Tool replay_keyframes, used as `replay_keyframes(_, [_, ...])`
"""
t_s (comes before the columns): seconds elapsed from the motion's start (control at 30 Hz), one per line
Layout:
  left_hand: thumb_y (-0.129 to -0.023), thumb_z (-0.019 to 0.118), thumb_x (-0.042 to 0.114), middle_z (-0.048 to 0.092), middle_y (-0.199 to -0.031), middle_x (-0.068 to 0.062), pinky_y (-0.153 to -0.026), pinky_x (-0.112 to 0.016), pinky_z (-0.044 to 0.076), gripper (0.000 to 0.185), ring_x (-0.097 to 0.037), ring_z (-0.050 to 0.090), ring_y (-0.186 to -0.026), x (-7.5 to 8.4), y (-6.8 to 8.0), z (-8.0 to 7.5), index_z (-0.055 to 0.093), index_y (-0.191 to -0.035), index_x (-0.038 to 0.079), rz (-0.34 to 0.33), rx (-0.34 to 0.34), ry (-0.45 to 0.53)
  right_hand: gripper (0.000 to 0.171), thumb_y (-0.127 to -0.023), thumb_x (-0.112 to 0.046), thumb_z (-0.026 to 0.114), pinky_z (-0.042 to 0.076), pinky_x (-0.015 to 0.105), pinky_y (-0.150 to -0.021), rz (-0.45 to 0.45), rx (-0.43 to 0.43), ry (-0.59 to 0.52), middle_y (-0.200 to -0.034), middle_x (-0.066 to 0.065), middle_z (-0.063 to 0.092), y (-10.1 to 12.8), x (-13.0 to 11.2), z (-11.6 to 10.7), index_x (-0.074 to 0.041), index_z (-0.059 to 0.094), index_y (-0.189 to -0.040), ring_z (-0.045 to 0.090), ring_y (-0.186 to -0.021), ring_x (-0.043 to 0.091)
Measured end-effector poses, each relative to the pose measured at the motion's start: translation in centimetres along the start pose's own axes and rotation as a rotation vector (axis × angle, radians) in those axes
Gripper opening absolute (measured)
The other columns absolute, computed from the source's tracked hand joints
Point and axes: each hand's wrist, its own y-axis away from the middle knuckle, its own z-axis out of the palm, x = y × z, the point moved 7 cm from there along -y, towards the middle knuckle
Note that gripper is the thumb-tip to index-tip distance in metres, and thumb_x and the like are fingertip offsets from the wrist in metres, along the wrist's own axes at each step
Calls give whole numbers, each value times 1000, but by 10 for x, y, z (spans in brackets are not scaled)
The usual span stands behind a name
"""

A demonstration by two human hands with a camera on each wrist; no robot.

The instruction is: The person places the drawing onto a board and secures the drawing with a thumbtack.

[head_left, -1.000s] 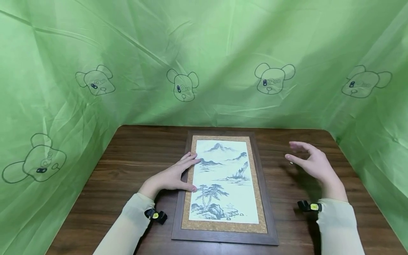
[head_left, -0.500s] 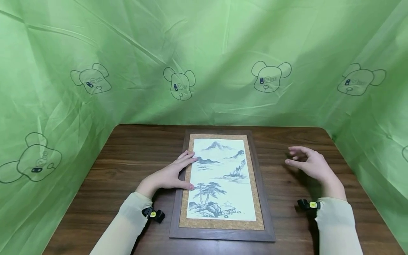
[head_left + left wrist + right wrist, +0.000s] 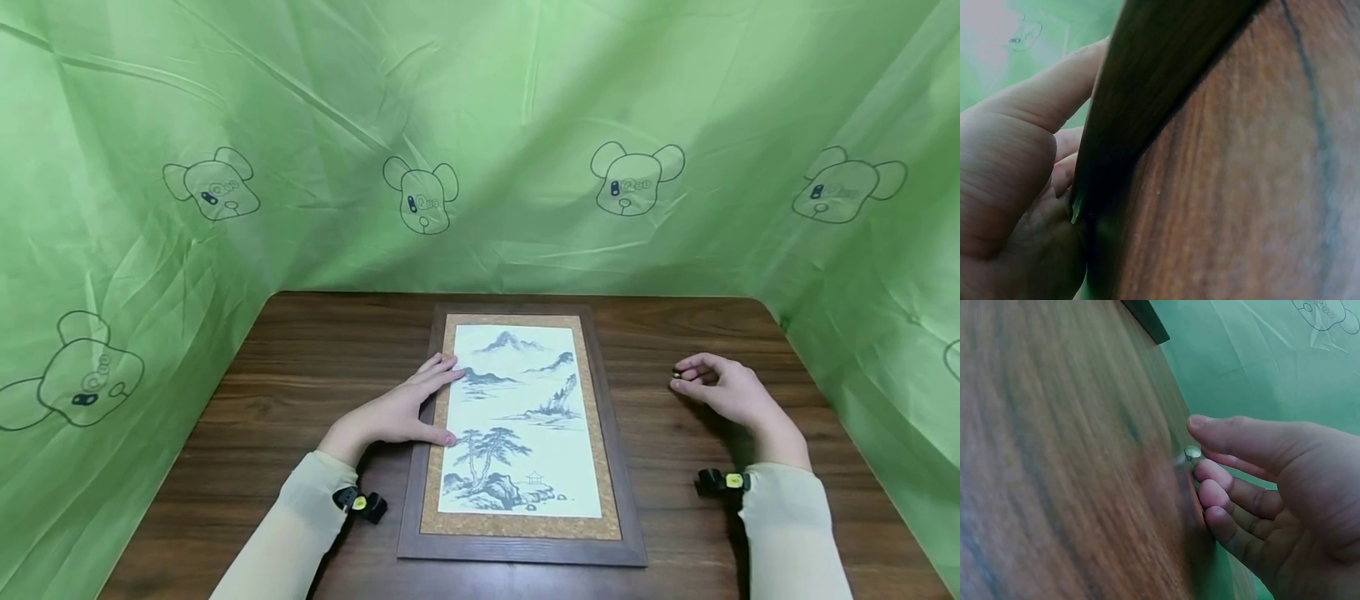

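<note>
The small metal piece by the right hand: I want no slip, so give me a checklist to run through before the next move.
1. Right hand has the small metal piece at its fingertips: ok; the right wrist view shows it at the fingers.
2. Piece clear of the table: cannot tell.
3. Left hand steadies the picture frame: ok, its fingers rest flat on the left edge.
4. Frame lies flat on the table: ok.
5. What kind of piece it is: cannot tell, too small.
</note>
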Motion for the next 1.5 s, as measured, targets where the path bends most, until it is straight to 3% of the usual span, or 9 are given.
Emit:
replay_keyframes(0.3, [-90, 91, 49, 6, -185, -2, -131, -63, 16, 108, -27, -8, -169, 1, -1, -1, 29, -175, 22, -4, 2, -2, 19, -107, -28, 76, 52, 41, -83, -64, 46, 32, -101, 3, 77, -1, -7, 1, -11, 79, -114, 69, -95, 18])
replay_keyframes(0.77, [-90, 91, 49, 8, -184, -2, -131, -64, 16, 109, -28, -7, -169, 1, -1, 0, 30, -175, 19, 3, 6, -8, 12, -105, -28, 78, 50, 32, -80, -62, 44, 41, -94, -3, 76, -3, -4, 2, -16, 80, -105, 66, -88, 11])
replay_keyframes(1.07, [-89, 91, 49, 9, -184, -3, -131, -65, 16, 109, -29, -7, -170, 2, -1, -1, 30, -175, 19, 6, 6, -8, 20, -108, -35, 74, 50, 34, -79, -38, 39, 18, -97, -1, 78, -2, -7, -1, -16, 80, -111, 66, -87, 12])
replay_keyframes(1.23, [-90, 91, 50, 8, -184, -3, -130, -65, 17, 109, -29, -7, -169, 1, -1, 0, 30, -175, 19, 13, 9, -5, 21, -109, -34, 71, 50, 32, -76, -74, 50, -2, -99, 1, 79, 0, -14, -1, -16, 82, -115, 66, -85, 12])
replay_keyframes(1.5, [-90, 90, 50, 7, -185, -4, -130, -67, 17, 109, -30, -8, -169, 3, 0, -1, 29, -175, 19, 24, 7, 2, 27, -116, -22, 57, 57, 30, -72, -65, 7, -162, -102, 14, 75, -1, -22, 4, 1, 70, -123, 69, -85, 18])
